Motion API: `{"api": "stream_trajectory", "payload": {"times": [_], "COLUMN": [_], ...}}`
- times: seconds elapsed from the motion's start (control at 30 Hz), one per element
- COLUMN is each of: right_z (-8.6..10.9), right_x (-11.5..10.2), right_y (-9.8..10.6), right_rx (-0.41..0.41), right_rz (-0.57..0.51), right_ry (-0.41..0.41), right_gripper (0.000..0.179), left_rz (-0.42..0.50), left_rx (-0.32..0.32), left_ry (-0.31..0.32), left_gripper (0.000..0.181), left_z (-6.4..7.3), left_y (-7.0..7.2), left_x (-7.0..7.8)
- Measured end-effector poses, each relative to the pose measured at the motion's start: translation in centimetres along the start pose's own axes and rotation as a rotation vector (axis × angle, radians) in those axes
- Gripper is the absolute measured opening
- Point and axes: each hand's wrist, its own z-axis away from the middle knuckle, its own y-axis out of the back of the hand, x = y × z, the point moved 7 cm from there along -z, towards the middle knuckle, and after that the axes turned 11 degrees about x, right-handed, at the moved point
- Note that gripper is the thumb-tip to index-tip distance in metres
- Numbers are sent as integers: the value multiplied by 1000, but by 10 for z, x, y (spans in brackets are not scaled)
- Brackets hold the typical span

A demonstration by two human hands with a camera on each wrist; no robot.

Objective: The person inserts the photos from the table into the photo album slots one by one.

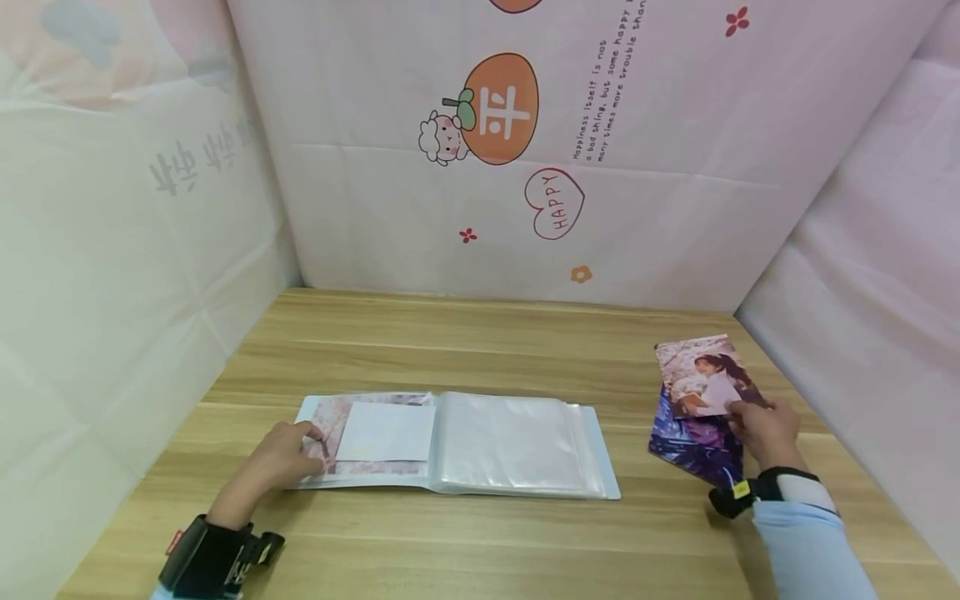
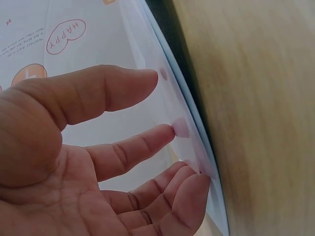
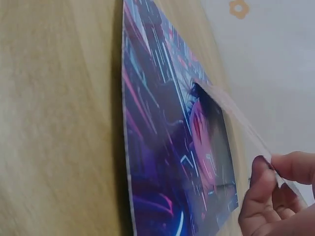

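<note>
A photo album (image 1: 513, 442) lies spread out on the table, with clear sleeves on its right side. In its left page sits a pink blossom picture (image 1: 327, 433), partly covered by a white card (image 1: 386, 432). My left hand (image 1: 281, 454) is at the left edge of that page. In the left wrist view its fingertips (image 2: 167, 130) touch the page surface, while the thumb stays apart. With thumb and fingers my right hand (image 1: 772, 429) pinches the lower right of a pink photo (image 1: 686, 375) of a dark-haired figure. That photo tilts up over a blue-purple picture (image 3: 152, 123) on the table.
The wooden table (image 1: 465, 550) extends around the album and in front of it. A white printed cloth (image 1: 375, 225) stands behind the table, and pale cloth walls (image 1: 885, 267) close off both sides. Black straps with small cameras sit on both wrists.
</note>
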Motion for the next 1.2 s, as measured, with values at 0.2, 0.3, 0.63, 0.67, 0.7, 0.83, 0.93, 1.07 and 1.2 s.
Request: {"api": "stream_trajectory", "payload": {"times": [0.2, 0.3, 0.63, 0.67, 0.7, 0.83, 0.93, 1.07, 1.2], "right_z": [2, 3, -7, -16, -27, -68, -72, -15, 57], "right_x": [-1, -2, -13, -10, -7, 10, 10, -18, -50], "right_y": [-1, -2, -10, -13, -15, -29, -38, -46, -55], "right_rx": [45, 39, -80, -87, -101, -170, -209, -251, -379], "right_rz": [-67, -102, -355, -361, -374, -494, -537, -483, -480], "right_ry": [-33, -57, -71, -46, -17, 80, 107, 114, 70], "right_gripper": [42, 55, 75, 76, 77, 82, 74, 45, 26], "left_rz": [-3, -4, -8, -7, -7, -7, -5, -1, 5], "left_rx": [4, 7, 10, 10, 11, 13, 12, 6, 1], "left_ry": [-2, -5, 3, 5, 6, 8, 9, 14, 19], "left_gripper": [36, 36, 35, 35, 35, 35, 35, 35, 35], "left_z": [0, 0, 1, 1, 1, 0, 0, 0, 1], "left_y": [0, 0, 1, 1, 1, 2, 2, 2, 2], "left_x": [0, 0, -1, -1, -1, -1, 0, 0, 0]}}
